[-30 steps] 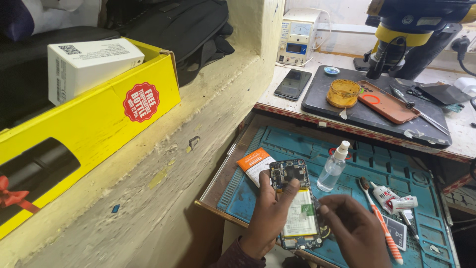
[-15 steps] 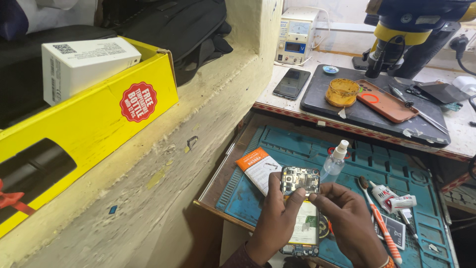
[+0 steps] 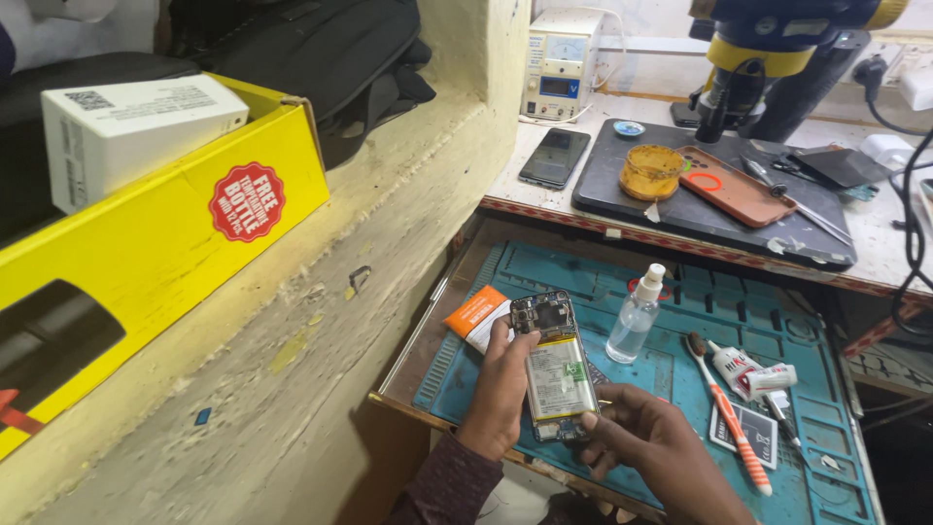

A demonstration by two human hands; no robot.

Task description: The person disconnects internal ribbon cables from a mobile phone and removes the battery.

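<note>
An opened phone with its back cover off shows its battery and circuit board. My left hand grips its left edge and holds it above the blue work mat. At the phone's lower right corner, the fingers of my right hand pinch the bottom edge. An orange and white packet lies just left of the phone's top.
A small clear spray bottle, an orange-handled toothbrush and a glue tube lie on the mat. On the bench behind are a dark phone, a yellow tin, an orange phone cover and a microscope. A yellow box sits on the ledge at left.
Both hands have shifted the opened phone slightly on the mat. My right hand has come in from the side and closed on the phone's lower end.
</note>
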